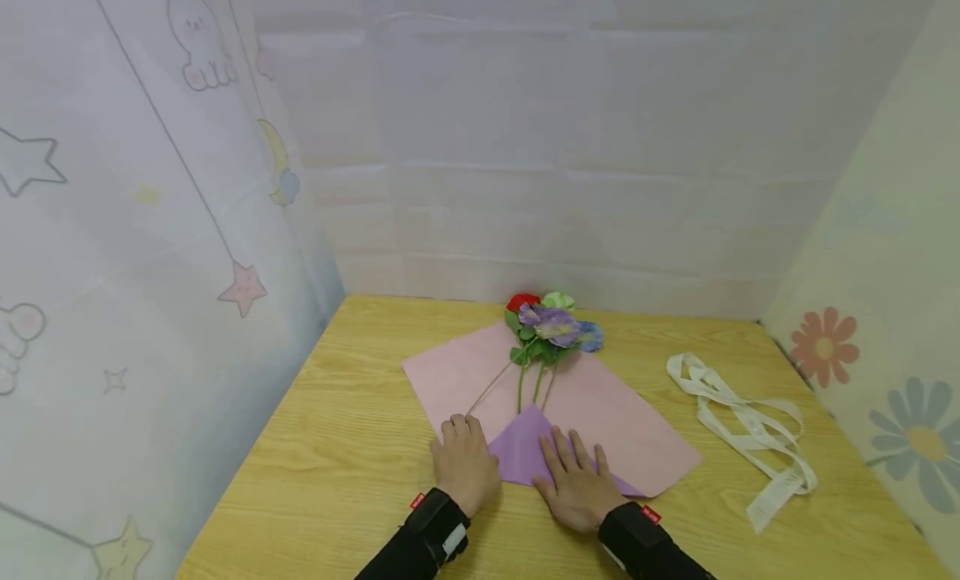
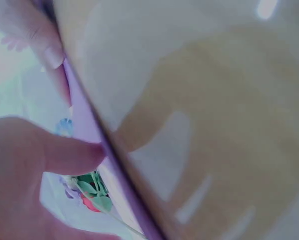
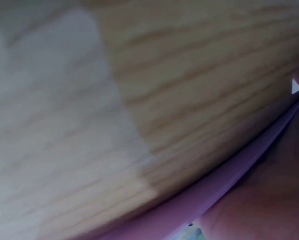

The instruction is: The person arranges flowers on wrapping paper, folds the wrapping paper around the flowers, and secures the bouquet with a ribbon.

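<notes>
A sheet of wrapping paper (image 1: 626, 417), pink on its upper face, lies on the table with its near corner folded up to show a purple side (image 1: 517, 447). My right hand (image 1: 577, 484) rests on that purple fold with its fingers spread. At the left edge of the paper is my left hand (image 1: 465, 463), fingers reaching forward; in the left wrist view its thumb (image 2: 72, 156) touches the purple fold. A small bunch of flowers (image 1: 555, 326), red, purple, blue and pale green, lies on the sheet, its stems (image 1: 521, 388) running toward me under the fold's tip.
A white ribbon (image 1: 738, 409) lies in loose loops on the wooden table (image 1: 337, 447), to the right of the paper. Printed cloth walls (image 1: 555, 172) rise directly behind the table and at both sides.
</notes>
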`<state>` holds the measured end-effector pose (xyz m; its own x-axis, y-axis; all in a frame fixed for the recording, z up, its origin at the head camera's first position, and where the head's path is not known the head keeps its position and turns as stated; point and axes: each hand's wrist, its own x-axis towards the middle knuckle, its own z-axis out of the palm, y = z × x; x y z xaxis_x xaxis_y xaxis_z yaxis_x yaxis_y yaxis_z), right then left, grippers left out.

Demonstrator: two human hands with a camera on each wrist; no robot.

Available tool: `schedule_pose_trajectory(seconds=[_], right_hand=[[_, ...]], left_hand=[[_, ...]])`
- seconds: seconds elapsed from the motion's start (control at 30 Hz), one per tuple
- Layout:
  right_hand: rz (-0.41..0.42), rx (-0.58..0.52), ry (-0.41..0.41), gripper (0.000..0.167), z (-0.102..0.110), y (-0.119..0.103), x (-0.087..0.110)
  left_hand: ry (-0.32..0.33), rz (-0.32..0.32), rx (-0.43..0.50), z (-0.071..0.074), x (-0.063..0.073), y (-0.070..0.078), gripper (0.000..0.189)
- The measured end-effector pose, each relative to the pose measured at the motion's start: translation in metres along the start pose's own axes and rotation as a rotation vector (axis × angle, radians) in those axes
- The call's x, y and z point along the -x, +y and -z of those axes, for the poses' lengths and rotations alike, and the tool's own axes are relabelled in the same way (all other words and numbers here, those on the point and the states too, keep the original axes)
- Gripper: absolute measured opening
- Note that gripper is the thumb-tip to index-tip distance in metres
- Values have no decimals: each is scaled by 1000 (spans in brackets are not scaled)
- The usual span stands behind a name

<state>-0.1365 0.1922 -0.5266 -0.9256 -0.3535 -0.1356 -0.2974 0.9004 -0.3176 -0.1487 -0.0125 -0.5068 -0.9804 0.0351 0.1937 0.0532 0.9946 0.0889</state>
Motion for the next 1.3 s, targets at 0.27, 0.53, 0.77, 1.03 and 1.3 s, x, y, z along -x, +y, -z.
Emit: schedule_pose_trajectory(seconds=[0.27, 0.53, 0.77, 1.03, 1.3], right_hand=[[0, 73, 34, 65, -14, 8, -7], [-14, 76, 22, 66, -14, 7, -7], [-9, 75, 13, 65, -16, 5, -6], [-8, 65, 7, 65, -13, 5, -4], [8, -2, -2, 70, -5, 3, -2]], left_hand=[[-123, 162, 56, 14, -4, -6, 86], [20, -23, 137, -2, -7, -5, 35], [-206, -145, 464, -2, -12, -5, 30], [-40, 144, 189, 7, -12, -16, 50], [-82, 315, 504, 8, -36, -27, 68]])
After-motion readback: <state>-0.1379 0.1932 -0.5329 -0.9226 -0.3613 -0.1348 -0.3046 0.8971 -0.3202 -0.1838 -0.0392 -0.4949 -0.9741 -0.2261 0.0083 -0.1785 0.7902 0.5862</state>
